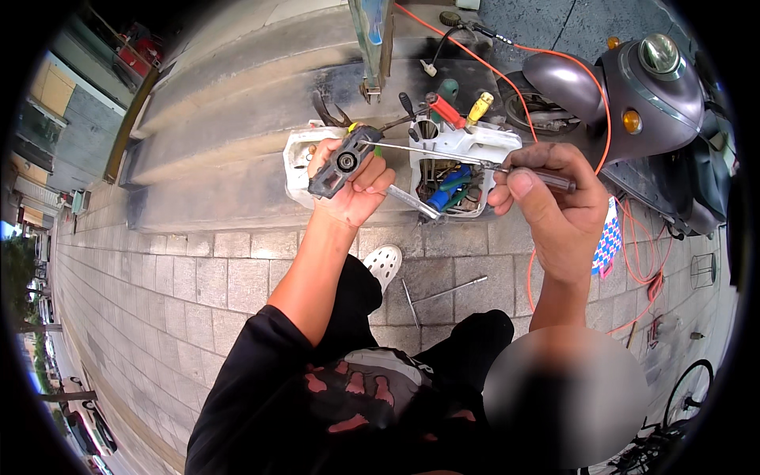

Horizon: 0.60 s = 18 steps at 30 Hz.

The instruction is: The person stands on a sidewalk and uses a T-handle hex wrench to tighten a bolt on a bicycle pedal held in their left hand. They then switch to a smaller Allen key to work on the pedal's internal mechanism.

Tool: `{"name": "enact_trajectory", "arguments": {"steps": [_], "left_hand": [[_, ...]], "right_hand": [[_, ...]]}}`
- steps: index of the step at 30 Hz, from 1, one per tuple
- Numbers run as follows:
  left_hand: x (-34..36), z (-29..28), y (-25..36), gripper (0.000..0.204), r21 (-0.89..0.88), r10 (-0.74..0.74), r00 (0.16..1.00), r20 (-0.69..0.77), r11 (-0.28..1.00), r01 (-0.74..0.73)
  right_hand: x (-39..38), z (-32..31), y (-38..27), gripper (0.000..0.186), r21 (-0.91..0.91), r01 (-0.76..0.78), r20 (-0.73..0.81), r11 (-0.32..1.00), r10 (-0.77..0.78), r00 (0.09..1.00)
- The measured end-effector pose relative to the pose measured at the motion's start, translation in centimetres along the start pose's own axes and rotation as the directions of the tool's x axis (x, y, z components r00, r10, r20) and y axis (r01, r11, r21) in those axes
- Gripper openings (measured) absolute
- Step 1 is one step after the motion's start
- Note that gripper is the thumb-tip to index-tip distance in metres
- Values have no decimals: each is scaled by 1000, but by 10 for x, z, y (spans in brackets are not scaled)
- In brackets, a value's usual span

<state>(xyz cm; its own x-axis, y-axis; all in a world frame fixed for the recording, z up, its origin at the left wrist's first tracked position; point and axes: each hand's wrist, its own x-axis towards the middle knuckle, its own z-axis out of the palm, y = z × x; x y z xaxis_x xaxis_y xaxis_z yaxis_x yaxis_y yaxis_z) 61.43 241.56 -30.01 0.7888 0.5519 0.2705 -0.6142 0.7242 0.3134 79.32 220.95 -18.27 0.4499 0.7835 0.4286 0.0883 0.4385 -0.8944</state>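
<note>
My left hand (362, 194) is closed around a black bicycle pedal (326, 184), with a round bearing opening facing up. A silver wrench (413, 201) sticks out beside its fingers; I cannot tell whether the hand grips it too. My right hand (558, 186) is closed on the brownish, see-through handle of a screwdriver (439, 153). Its long thin shaft reaches left, the tip at the pedal's upper edge. Behind and below the shaft stands a white plastic container (503, 145) of tools, including a blue-handled one (450, 190), a red-handled screwdriver (448, 111) and a yellow-handled one (480, 108).
Another white container (297, 170) sits behind my left hand, pliers (332, 111) beside it. A T-shaped wrench (451, 291) lies on the paving near my shoe (383, 265). Stone steps (198, 182) rise ahead. A grey scooter (657, 103) stands right, with an orange hose (608, 119) across it.
</note>
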Motion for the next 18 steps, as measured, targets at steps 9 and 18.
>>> {"name": "enact_trajectory", "arguments": {"steps": [9, 18], "left_hand": [[4, 9, -12, 36, 31, -29, 997, -70, 999, 31], [9, 12, -16, 37, 117, 3, 995, -103, 993, 9]], "right_hand": [[-36, -10, -9, 17, 62, -83, -57, 995, 87, 995], [-48, -14, -15, 23, -320, 303, 110, 898, -283, 953]]}}
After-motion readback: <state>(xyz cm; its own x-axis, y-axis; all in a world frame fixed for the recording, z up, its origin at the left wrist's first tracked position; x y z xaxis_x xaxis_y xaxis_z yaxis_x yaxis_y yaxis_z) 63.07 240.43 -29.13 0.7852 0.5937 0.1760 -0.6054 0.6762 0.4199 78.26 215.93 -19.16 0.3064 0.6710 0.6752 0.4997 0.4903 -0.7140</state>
